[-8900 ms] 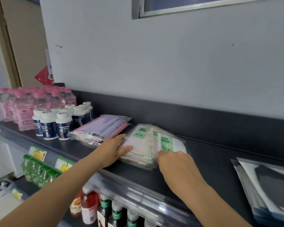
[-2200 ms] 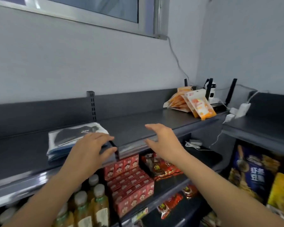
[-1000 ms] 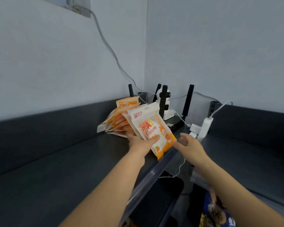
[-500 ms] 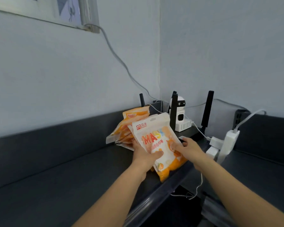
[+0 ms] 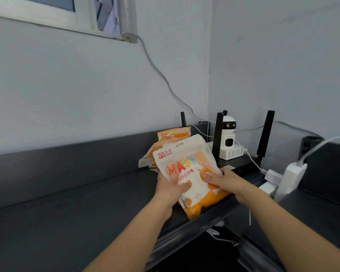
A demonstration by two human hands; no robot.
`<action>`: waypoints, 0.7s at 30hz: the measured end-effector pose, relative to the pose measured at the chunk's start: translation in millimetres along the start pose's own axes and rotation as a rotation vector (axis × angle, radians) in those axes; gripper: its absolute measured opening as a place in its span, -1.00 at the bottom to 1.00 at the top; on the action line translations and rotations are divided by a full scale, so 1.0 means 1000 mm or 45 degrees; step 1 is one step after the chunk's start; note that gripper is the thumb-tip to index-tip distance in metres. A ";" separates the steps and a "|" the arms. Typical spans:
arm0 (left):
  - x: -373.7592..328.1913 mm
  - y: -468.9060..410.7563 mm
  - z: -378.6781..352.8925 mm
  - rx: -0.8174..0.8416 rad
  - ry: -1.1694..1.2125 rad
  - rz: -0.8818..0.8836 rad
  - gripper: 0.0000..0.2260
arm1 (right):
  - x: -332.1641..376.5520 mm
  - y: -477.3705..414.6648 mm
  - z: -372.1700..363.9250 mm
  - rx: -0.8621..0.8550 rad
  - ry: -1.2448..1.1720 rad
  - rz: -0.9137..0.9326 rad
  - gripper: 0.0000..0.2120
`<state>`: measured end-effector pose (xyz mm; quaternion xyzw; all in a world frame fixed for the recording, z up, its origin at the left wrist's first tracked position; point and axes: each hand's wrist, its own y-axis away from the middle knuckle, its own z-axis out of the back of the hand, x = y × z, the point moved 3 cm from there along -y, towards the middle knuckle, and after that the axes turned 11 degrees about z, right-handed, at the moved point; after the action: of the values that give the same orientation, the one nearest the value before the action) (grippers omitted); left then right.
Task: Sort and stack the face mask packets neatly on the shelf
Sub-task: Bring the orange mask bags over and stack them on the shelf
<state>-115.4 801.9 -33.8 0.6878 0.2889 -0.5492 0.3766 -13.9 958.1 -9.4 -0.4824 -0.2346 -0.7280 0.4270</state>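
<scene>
A white and orange mask packet (image 5: 186,163) printed "MASK" stands tilted near the right end of the dark shelf (image 5: 71,209). My left hand (image 5: 170,188) grips its lower left edge, thumb across the front. My right hand (image 5: 224,178) holds its right side, thumb pressed on the front. Its orange bottom reaches the shelf's front edge. Behind it, more orange packets (image 5: 163,141) lean in a loose pile against the back panel.
A white security camera (image 5: 229,142) on a white base stands in the corner among black router antennas (image 5: 265,134). A white power adapter (image 5: 289,177) with cables lies to the right. A cable (image 5: 161,75) runs down the wall from the window.
Both hands have closed more firmly on the front packet. My right thumb has slid onto its face, and the packet stands slightly more upright.
</scene>
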 end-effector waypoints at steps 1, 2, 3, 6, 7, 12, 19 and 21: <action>0.001 0.001 0.002 -0.007 0.014 0.011 -0.37 | 0.000 0.000 -0.001 0.011 -0.007 0.016 0.06; 0.001 0.001 0.005 -0.019 0.033 0.015 -0.38 | 0.000 -0.001 -0.001 0.016 -0.011 0.029 0.11; 0.001 0.003 0.007 -0.040 0.054 0.012 -0.40 | 0.001 -0.001 -0.002 0.018 -0.011 0.039 0.11; -0.002 0.010 0.016 -0.158 0.094 -0.028 -0.45 | 0.006 0.001 -0.007 0.086 -0.029 0.071 -0.09; -0.003 0.013 0.019 -0.193 0.104 -0.041 -0.46 | 0.008 0.002 -0.010 0.128 -0.039 0.083 -0.17; -0.003 0.024 0.034 -0.207 0.021 -0.043 -0.51 | 0.015 0.007 -0.022 0.165 -0.009 0.088 -0.34; -0.016 0.068 0.058 -0.331 -0.223 -0.330 -0.53 | 0.052 0.031 -0.061 0.293 -0.151 0.399 -0.64; -0.022 0.088 0.068 -0.368 -0.223 -0.452 -0.54 | 0.062 0.042 -0.074 0.283 -0.224 0.526 -0.58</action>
<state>-86.0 696.9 -2.8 0.5150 0.4470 -0.6172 0.3925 -25.8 856.0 12.0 -0.5317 -0.2459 -0.5502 0.5950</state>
